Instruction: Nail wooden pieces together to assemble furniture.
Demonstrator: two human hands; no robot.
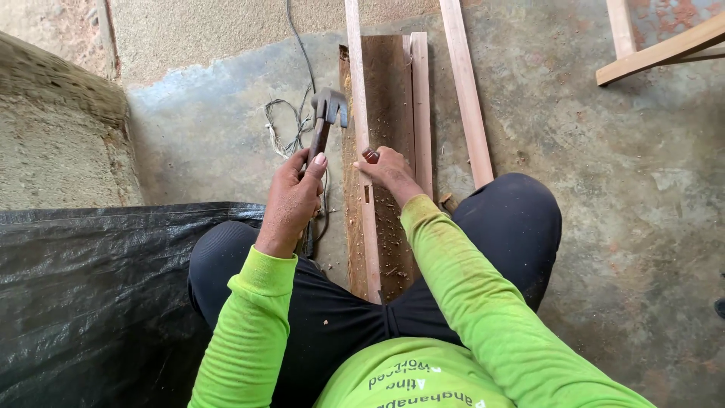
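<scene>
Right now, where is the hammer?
In the head view, the dark metal claw hammer is raised in the left hand, left of the thin pale wooden strip, above the tangled cord.

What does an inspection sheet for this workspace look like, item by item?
Surface: concrete floor, stained, wood chips by the plank.
Job's things: hammer; chisel; thin strip lying on dark plank.
Clutter: loose batten.
Hands: left hand grips hammer; right hand holds chisel on strip.
Cables: thin wire, tangled left of plank.
Surroundings: black plastic sheet; rough wall; wooden frame.
</scene>
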